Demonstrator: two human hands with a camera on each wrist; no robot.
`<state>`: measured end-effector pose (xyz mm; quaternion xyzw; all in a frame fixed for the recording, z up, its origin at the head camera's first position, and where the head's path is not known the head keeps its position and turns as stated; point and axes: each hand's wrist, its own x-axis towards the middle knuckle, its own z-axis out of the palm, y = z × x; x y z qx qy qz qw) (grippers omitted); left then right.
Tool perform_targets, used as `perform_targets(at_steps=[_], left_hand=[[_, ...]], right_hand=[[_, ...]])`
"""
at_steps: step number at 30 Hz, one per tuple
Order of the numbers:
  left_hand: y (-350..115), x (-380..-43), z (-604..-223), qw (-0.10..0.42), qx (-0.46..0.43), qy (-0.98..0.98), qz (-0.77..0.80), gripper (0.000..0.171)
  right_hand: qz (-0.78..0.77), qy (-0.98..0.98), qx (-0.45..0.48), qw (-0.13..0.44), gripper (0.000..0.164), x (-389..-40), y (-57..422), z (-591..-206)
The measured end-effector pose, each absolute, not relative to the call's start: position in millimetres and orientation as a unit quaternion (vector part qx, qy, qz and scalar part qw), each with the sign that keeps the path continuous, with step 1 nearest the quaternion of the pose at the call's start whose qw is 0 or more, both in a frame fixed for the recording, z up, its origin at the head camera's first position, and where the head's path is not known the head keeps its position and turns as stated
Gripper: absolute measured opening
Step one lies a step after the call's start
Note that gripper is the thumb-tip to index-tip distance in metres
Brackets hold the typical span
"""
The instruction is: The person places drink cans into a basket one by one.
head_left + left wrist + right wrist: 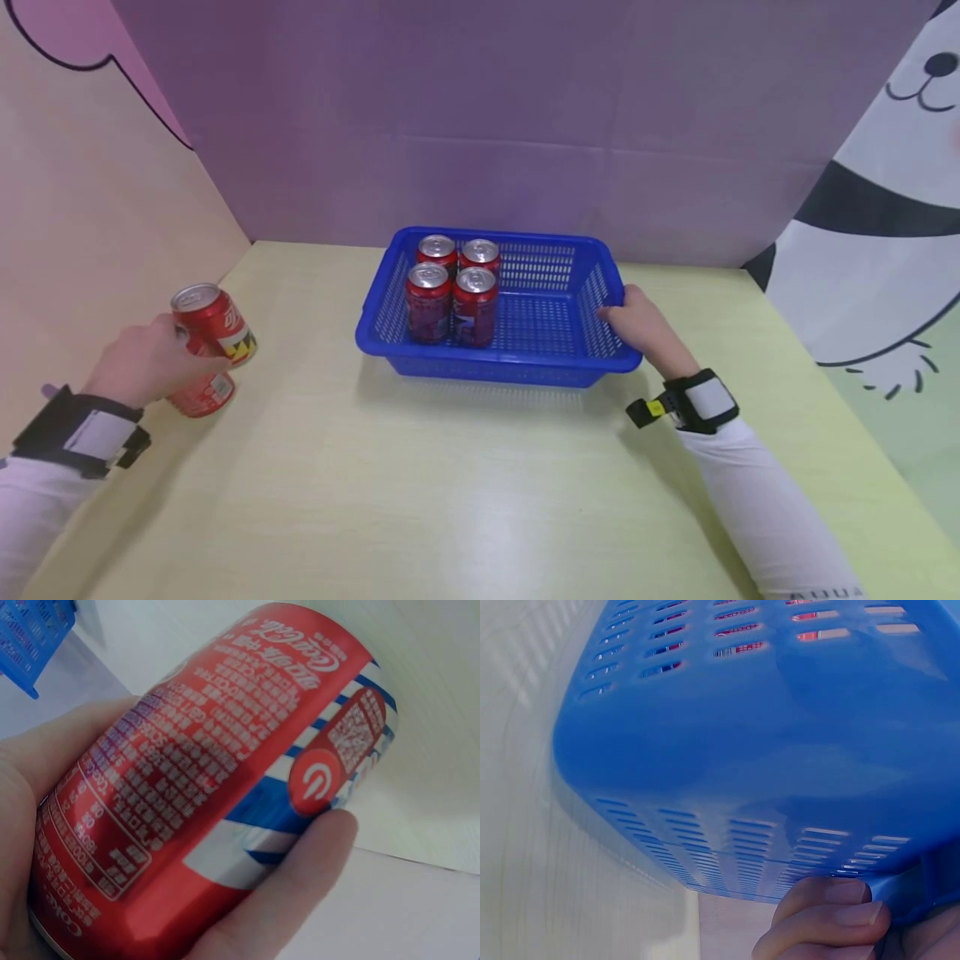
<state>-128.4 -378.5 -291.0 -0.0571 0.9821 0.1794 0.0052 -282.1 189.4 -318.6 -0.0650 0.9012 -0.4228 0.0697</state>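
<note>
At the left of the table, my left hand (146, 358) grips a red Coca-Cola can (202, 772), with thumb and fingers along its sides. The hand covers much of that can in the head view. Just behind it is another red can (217, 321) with a yellow and black pattern near its base. My right hand (645, 325) holds the right rim of a blue plastic basket (487, 364), thumb over the inside and fingers curled under the rim, as the right wrist view (825, 922) shows. Several red cans (475, 308) stand upright, grouped in the basket's left half.
The pale wooden table (465, 483) runs back to a purple panel (450, 125). A pinkish panel (97, 183) borders it on the left, and a panel with a cartoon animal (892, 250) on the right. The basket stands toward the table's back edge.
</note>
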Motion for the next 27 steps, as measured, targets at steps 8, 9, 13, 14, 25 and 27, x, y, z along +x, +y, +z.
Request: perform_targets(at_steps=[8, 9, 13, 14, 25, 27], left_hand=[[-380.0, -127.4, -291.9, 0.004, -0.050, 0.984, 0.173, 0.078], [-380.1, -127.5, -292.1, 0.004, -0.047, 0.984, 0.173, 0.078], [-381.2, -127.4, -293.7, 0.006, -0.038, 0.983, 0.180, 0.080], [-381.4, -127.0, -294.2, 0.007, -0.035, 0.983, 0.182, 0.080], [-360.8, -124.3, -278.0, 0.013, -0.018, 0.984, 0.176, 0.080], [-351.7, -125.4, -269.5, 0.016, -0.010, 0.985, 0.173, 0.080]], right_hand=[[-0.428, 0.899, -0.064, 0.071, 0.051, -281.7, 189.0, -320.0], [-0.427, 0.899, -0.065, 0.068, 0.050, -282.0, 189.2, -320.4], [-0.421, 0.902, -0.070, 0.062, 0.048, -282.3, 188.9, -320.5], [-0.419, 0.903, -0.071, 0.061, 0.047, -282.1, 188.5, -320.4], [-0.416, 0.905, -0.066, 0.065, 0.051, -281.3, 187.8, -318.7], [-0.417, 0.904, -0.064, 0.065, 0.051, -281.4, 188.0, -319.1]])
